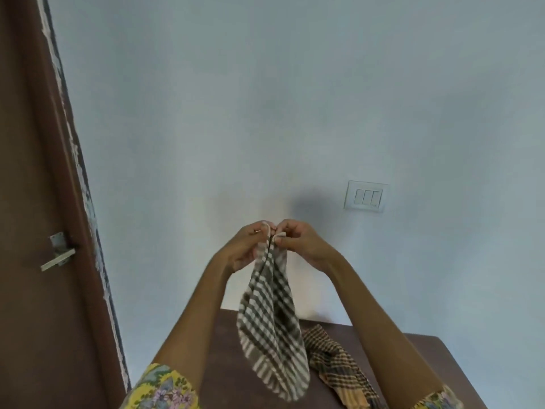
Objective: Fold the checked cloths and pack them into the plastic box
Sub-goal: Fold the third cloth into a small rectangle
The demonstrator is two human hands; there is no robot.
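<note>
Both hands were raised together at the centre of the frame, a little below the middle, in front of a pale blue wall [295, 98]. The left hand [246, 246] pinched one top corner of a grey-and-white checked cloth [272, 329] between curled fingertips and thumb, and the right hand [300, 240] pinched the neighbouring corner the same way, so that the two sets of fingertips met or nearly met above the cloth. Both forearms rose from the lower edge of the frame and converged upward, with yellow floral sleeves [160, 389] showing at the bottom. The cloth hung down from the pinched corners as a doubled loop, its lower end in front of a dark brown table [427, 349] in the lower right. A second, orange-and-brown checked cloth [339, 364] lay crumpled on that table, just right of the hanging one. A brown door [35, 202] with a metal handle [59, 255] filled the left edge, and a white switch plate [366, 196] sat on the wall right of centre.
</note>
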